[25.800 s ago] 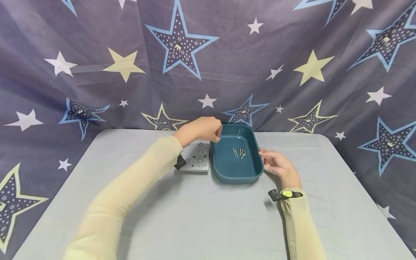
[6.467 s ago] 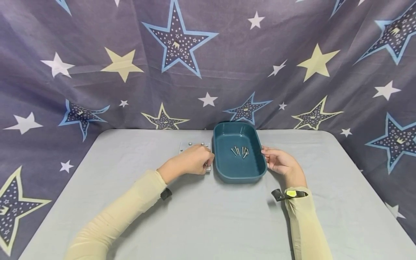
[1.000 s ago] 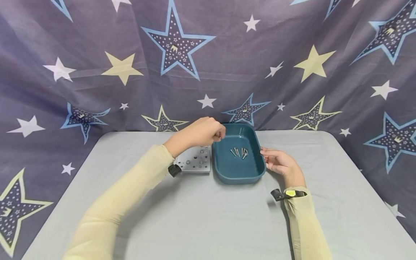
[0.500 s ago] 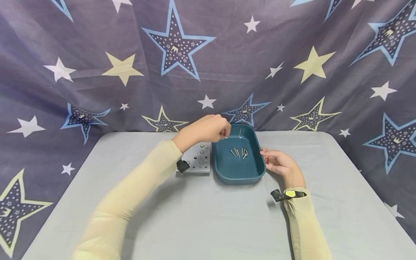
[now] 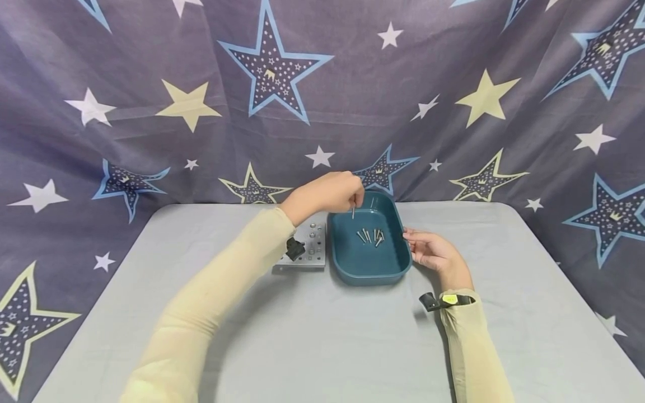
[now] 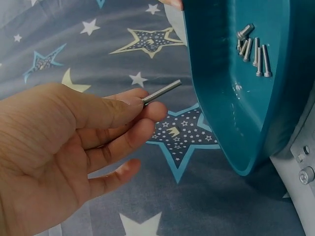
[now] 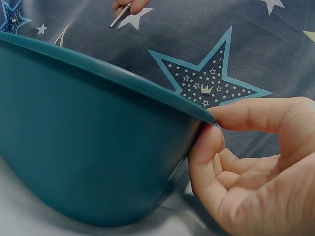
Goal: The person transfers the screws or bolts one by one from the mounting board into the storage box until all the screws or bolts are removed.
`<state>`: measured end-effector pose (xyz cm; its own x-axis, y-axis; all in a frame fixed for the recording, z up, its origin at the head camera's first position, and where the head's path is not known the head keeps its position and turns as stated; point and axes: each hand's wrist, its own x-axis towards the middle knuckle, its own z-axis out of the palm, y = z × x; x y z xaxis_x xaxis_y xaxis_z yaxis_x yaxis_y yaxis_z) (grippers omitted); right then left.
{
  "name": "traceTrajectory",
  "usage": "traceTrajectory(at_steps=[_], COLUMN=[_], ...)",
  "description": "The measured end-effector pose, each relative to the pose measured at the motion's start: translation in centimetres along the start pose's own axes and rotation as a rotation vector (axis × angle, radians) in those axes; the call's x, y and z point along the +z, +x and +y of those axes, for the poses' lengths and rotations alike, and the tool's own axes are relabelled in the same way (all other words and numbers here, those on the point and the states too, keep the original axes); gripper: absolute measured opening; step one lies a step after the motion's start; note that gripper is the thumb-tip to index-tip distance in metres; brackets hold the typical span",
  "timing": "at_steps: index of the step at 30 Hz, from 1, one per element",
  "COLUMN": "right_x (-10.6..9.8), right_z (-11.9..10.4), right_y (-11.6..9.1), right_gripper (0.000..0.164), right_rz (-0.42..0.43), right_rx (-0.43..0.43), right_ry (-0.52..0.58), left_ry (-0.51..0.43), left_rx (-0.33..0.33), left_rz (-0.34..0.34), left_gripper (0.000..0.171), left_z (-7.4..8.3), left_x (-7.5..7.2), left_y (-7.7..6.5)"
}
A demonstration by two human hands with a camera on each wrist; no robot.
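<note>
Over the far left part of a teal tray (image 5: 367,264), my left hand (image 5: 333,193) pinches a metal screw (image 6: 165,90) between thumb and fingers. Its shank sticks out and its head is hidden in the grip. My right hand (image 5: 432,254) holds the tray's right side; in the right wrist view its thumb and index finger pinch the rim (image 7: 162,98). Several loose screws (image 6: 266,61) lie on the tray floor. Left of the tray sits a silver metal plate (image 5: 313,246) with holes and several screw heads, partly covered by my left forearm.
Both tray and plate stand near the back of a table with a light grey cover (image 5: 322,336). A dark star-patterned curtain (image 5: 201,140) hangs right behind. A black wrist camera (image 5: 295,248) on my left wrist is above the plate.
Over the last second my left hand has moved right from the plate's far side to above the tray, and the screw's shank has come into view. My right hand stays on the rim.
</note>
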<state>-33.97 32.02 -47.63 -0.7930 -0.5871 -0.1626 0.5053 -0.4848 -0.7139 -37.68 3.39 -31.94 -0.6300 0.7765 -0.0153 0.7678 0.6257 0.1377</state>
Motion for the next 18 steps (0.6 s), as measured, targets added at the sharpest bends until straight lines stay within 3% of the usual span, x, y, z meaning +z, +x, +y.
traceTrajectory(at_steps=[9,18], right_x=[0.0,0.0], right_z=[0.0,0.0], right_y=[0.2,0.1], right_gripper=[0.038,0.04], right_rz=[0.013,-0.002], right_rx=[-0.002,-0.003], right_ry=[-0.009,0.005], left_ry=[0.0,-0.013], left_rx=[-0.005,-0.1], left_rz=[-0.047,-0.174], left_gripper=[0.03,0.028], left_z=[0.3,0.1], left_x=[0.1,-0.3], left_y=[0.6,1.6])
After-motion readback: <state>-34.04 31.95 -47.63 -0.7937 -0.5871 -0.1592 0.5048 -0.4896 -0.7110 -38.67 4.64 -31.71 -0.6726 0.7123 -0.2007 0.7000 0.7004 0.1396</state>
